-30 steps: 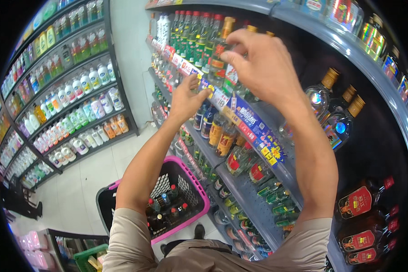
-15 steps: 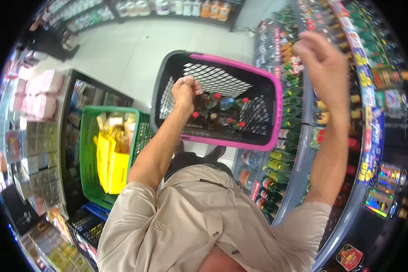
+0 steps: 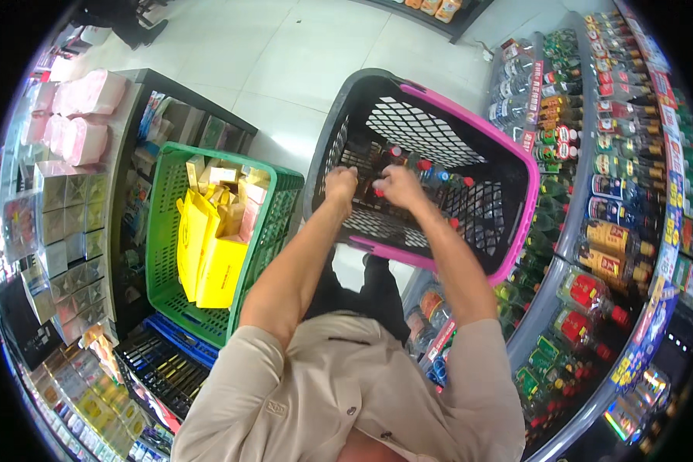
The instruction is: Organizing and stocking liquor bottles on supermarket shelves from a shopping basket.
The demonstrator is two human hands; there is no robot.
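Observation:
A black shopping basket with a pink rim (image 3: 525, 165) is in front of me, with several red-capped bottles (image 3: 443, 176) inside. My left hand (image 3: 342, 187) is closed over the basket's left part; whatever it may hold is hidden under the fingers. Just to its right, my right hand (image 3: 401, 187) has its fingers bent together at the red cap of one bottle (image 3: 378, 190). The two hands are close but apart. Most of the bottles' bodies are lost in the dark of the basket.
At the left stands a green basket (image 3: 160, 266) holding yellow bags (image 3: 208, 262) and small boxes. Shelves of bottles (image 3: 604, 246) curve along my right. A dark shelf unit (image 3: 131, 100) with boxed goods is on the left. Another person's leg (image 3: 135, 27) shows at the far left.
My right hand has come from the shelves on the right down into the basket, beside my left hand. The view has shifted, so both baskets appear farther right.

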